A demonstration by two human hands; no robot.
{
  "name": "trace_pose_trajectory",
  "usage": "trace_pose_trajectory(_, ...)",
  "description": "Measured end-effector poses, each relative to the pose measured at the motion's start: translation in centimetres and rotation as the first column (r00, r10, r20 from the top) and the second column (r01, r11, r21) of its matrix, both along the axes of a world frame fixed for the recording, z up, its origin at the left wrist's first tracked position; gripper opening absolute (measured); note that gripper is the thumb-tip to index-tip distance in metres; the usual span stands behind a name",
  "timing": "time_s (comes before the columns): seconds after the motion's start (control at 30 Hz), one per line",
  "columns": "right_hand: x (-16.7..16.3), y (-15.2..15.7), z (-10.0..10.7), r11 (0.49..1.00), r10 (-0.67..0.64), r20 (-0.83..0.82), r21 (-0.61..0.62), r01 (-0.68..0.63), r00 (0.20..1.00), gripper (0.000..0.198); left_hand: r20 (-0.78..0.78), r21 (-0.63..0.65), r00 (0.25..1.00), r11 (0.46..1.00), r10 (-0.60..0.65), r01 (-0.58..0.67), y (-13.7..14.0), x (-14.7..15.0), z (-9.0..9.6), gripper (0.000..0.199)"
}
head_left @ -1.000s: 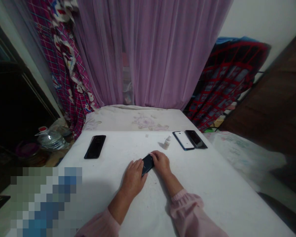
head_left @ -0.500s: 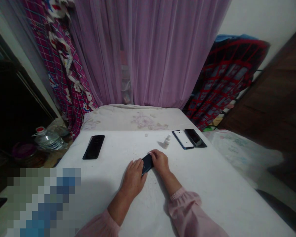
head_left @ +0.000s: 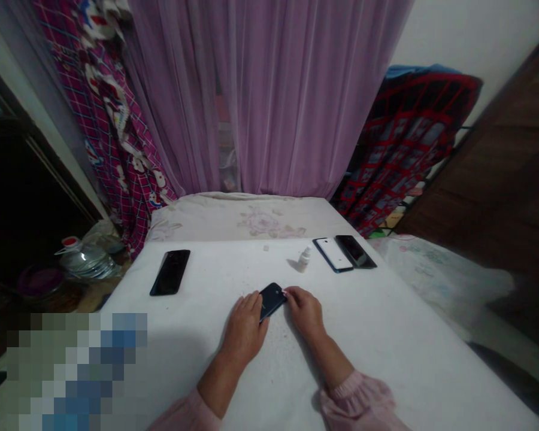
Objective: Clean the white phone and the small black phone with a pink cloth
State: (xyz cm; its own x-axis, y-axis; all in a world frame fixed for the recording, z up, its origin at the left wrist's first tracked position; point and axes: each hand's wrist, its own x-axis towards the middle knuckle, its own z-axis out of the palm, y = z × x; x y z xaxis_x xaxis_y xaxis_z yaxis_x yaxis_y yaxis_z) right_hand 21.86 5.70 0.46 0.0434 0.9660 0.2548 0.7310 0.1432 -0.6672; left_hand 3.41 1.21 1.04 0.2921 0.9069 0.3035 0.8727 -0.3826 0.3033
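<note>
A dark smartphone [head_left: 273,300] lies back up and at a slant on the white cloth, its small camera near the top. My left hand [head_left: 245,326] is wrapped round its left side and lower end. At the phone's upper right corner, the fingers of my right hand [head_left: 305,310] are pinched together. A tiny pale bit shows at those fingertips, too small to name. Beyond my right hand stands a small white bottle [head_left: 304,260], upright.
A black phone [head_left: 170,273] lies at the left of the white-covered table [head_left: 377,353]. At the back right are a white-backed phone [head_left: 335,254] and another dark phone [head_left: 354,250]. A small whitish piece [head_left: 266,248] lies behind. Purple curtains [head_left: 287,102] hang beyond the table.
My right hand has moved to the right, off the phone's back to its upper corner, so more of the back and the camera show. My left hand still holds the phone.
</note>
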Motion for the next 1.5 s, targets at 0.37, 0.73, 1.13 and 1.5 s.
trace_pose_trajectory(0.37, 0.1, 2.1, 1.3, 0.965, 0.246, -0.093, -0.068, -0.252, 0.965, 0.027, -0.051, 0.007, 0.993, 0.994, -0.11, 0.111, 0.8, -2.5, 0.7, 0.04)
trace_pose_trajectory(0.73, -1.7, 1.3, 2.3, 0.951, 0.291, -0.02, -0.106, -0.292, 0.956, 0.023, -0.118, 0.115, 0.993, 0.993, -0.018, 0.032, 0.7, -0.9, -0.2, 0.03)
trace_pose_trajectory(1.13, -6.8, 4.2, 3.8, 0.883, 0.442, 0.018, -0.182, -0.432, 0.897, 0.018, -0.091, 0.12, 0.996, 0.993, -0.01, 0.02, 0.5, -0.7, -0.1, 0.025)
trace_pose_trajectory(1.5, 0.6, 1.7, 3.4, 0.903, 0.373, -0.056, -0.207, -0.377, 0.926, 0.024, -0.041, 0.112, 0.999, 0.993, -0.015, 0.019, 0.6, -0.9, -1.1, 0.03)
